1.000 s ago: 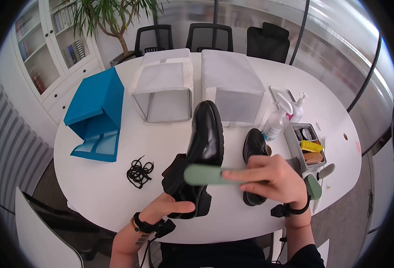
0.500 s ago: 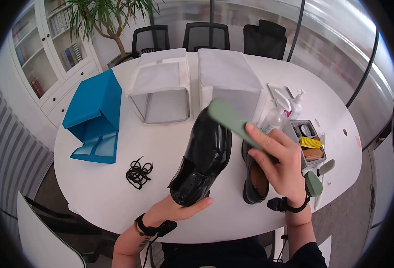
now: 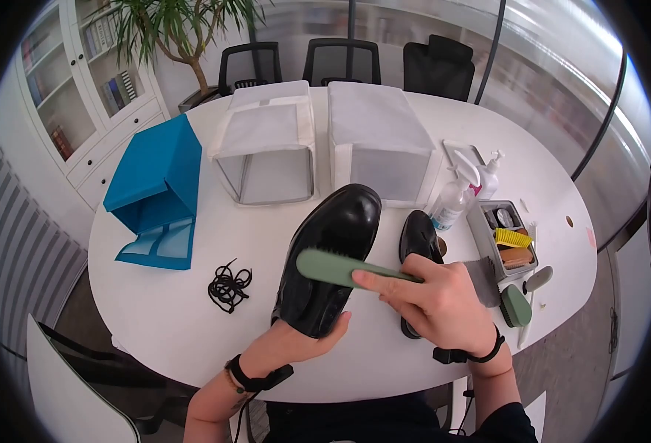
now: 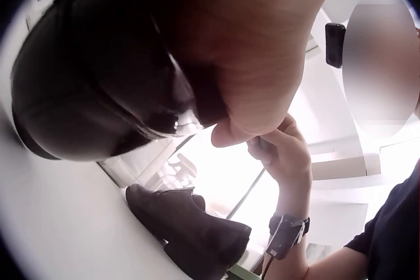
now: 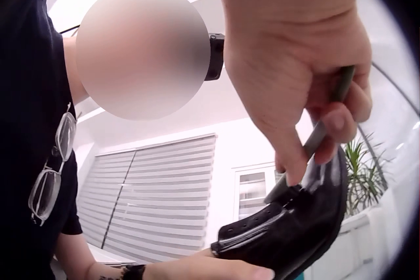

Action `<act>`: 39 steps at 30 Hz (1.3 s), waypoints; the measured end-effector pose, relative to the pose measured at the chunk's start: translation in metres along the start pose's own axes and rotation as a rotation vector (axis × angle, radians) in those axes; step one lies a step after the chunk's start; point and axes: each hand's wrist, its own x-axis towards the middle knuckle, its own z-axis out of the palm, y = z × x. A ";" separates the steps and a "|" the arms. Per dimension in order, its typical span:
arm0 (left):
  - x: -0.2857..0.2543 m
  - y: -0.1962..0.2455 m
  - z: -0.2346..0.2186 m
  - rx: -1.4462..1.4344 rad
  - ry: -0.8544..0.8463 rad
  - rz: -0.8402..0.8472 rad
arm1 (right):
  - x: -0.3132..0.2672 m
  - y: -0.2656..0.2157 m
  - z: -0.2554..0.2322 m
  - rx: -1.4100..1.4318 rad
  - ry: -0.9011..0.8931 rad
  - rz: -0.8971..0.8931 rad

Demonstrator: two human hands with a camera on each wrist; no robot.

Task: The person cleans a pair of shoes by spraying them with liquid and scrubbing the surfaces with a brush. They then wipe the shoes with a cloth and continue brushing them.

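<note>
My left hand (image 3: pixel 296 343) holds a glossy black leather shoe (image 3: pixel 333 221) at its heel end, above the table, toe pointing away. Some left fingers are hidden by the shoe; the thumb lies along its side. In my right hand (image 3: pixel 443 306) is a shoe brush with a green handle (image 3: pixel 333 267), its dark bristles at the shoe's upper. The right wrist view shows thumb and fingers pinching the green handle (image 5: pixel 318 137), with the brush head against the lace area. A second black shoe (image 3: pixel 418 235) stands on the table, partly behind the right hand.
Black laces (image 3: pixel 229 286) lie to the left. On the right are a grey tray (image 3: pixel 480 220) of brushes and tins, a spray bottle (image 3: pixel 449 207) and another green brush (image 3: pixel 516 306). A blue box (image 3: pixel 156 159) and two white boxes (image 3: pixel 263 133) stand farther back.
The brush went up to the shoe's toe half a second ago and is now back over the middle of the upper. The left hand has turned and tilted the shoe.
</note>
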 end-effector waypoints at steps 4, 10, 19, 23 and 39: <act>-0.006 -0.002 0.003 0.121 -0.047 0.005 | 0.003 0.007 0.009 -0.002 0.308 0.128; 0.002 0.001 0.002 0.116 0.004 0.002 | -0.001 0.010 0.011 0.052 0.120 -0.009; 0.003 -0.001 -0.002 -0.097 -0.071 -0.099 | 0.005 0.014 0.009 0.057 0.263 0.076; 0.004 0.001 -0.006 -0.234 -0.119 -0.246 | 0.005 0.012 0.008 0.009 0.172 0.064; 0.005 0.000 0.002 -0.196 -0.087 -0.190 | 0.006 0.018 0.012 -0.011 0.181 0.008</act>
